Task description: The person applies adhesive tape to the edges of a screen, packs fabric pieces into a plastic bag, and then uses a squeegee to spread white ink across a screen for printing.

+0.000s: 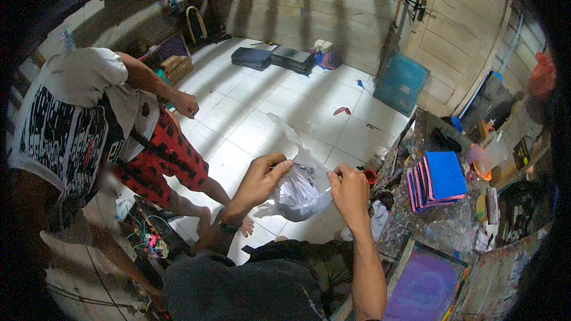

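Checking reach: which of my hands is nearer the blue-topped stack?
Right. Your right hand is left of the blue-topped stack; your left hand is farther left, across the plastic bag.

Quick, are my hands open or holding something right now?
Left hand: closed, holding one side of the plastic bag.
Right hand: closed, holding the plastic bag's other side.

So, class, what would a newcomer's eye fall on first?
Probably the translucent plastic bag at centre, held between the left grip and right grip. Next, the blue and pink stack of sheets on the stained bench at right, then the red patterned shorts at left.
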`<state>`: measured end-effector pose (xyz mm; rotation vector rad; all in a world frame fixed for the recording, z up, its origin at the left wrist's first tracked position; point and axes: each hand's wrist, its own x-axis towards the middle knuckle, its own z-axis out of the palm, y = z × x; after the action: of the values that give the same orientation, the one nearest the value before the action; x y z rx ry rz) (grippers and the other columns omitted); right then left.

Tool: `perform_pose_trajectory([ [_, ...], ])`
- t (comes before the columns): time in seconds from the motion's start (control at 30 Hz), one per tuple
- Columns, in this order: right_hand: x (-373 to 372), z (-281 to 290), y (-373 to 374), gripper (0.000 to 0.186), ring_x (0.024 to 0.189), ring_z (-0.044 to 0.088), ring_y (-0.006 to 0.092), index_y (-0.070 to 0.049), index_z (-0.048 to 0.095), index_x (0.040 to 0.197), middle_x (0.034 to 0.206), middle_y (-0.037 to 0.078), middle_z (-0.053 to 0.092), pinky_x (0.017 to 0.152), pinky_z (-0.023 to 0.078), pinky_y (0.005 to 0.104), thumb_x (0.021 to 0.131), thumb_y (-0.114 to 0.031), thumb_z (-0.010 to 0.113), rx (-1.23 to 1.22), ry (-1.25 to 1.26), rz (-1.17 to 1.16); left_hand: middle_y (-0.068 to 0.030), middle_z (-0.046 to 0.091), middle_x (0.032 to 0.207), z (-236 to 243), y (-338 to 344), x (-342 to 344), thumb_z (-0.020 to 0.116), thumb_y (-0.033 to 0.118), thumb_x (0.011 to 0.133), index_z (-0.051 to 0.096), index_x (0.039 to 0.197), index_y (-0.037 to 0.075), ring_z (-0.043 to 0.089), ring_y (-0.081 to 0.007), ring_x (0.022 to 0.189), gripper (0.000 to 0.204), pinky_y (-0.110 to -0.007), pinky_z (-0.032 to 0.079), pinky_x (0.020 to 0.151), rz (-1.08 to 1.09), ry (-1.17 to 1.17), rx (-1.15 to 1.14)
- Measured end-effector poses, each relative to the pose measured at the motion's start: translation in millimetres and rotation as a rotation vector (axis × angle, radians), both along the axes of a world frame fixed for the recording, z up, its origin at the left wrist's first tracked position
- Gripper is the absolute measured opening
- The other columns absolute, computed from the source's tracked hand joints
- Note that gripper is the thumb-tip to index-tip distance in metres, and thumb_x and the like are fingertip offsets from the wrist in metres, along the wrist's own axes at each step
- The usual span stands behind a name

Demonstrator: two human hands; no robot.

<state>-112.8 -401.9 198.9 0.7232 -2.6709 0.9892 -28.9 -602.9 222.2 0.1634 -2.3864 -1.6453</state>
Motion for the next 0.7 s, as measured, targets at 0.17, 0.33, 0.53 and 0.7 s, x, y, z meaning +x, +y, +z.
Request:
perform_pose_trajectory([
  [0.17, 0.0, -6.4, -4.3, 0.019, 0.073, 0.062, 0.0409, -0.001, 0.066, 0.08, 0.075, 0.023, 0.063, 0.066, 0.048, 0.0496, 0.084, -0.02, 0.067, -0.028, -0.008, 0.027, -0.0018, 0.053, 0.068, -5.7, -3.8, 1.7, 0.057, 0.024, 0.095, 0.06, 0.085, -0.003, 0.046, -0.0092, 0.066, 0.03, -0.027, 0.039, 0.06, 0.008, -0.008, -0.024],
  [0.33, -1.4, -7.1, -2.4, 0.02, 0.072, 0.062, 0.0408, -0.001, 0.066, 0.08, 0.074, 0.024, 0.063, 0.065, 0.048, 0.0496, 0.083, -0.02, 0.068, -0.018, -0.028, -0.001, -0.0065, 0.056, 0.067, -8.9, -3.0, -0.4, 0.055, 0.024, 0.095, 0.062, 0.088, -0.004, 0.049, -0.0116, 0.064, 0.03, -0.03, 0.04, 0.059, 0.0, -0.01, -0.043],
  [0.53, -0.9, -9.7, 1.5, 0.019, 0.071, 0.062, 0.0412, 0.0, 0.066, 0.081, 0.075, 0.024, 0.063, 0.065, 0.048, 0.0491, 0.083, -0.019, 0.068, -0.005, -0.016, 0.023, -0.0062, 0.054, 0.066, -12.3, 0.7, 0.4, 0.056, 0.025, 0.095, 0.061, 0.088, -0.005, 0.048, -0.0117, 0.063, 0.031, -0.03, 0.04, 0.058, 0.013, 0.007, -0.046],
  [0.7, 0.9, -9.3, 0.4, 0.019, 0.072, 0.062, 0.0415, 0.0, 0.066, 0.082, 0.075, 0.024, 0.063, 0.066, 0.048, 0.0493, 0.084, -0.019, 0.066, -0.001, -0.016, 0.012, -0.0055, 0.053, 0.065, -17.0, -4.9, -1.2, 0.056, 0.025, 0.096, 0.061, 0.088, -0.005, 0.047, -0.0111, 0.062, 0.031, -0.031, 0.039, 0.056, -0.009, 0.023, -0.096],
])
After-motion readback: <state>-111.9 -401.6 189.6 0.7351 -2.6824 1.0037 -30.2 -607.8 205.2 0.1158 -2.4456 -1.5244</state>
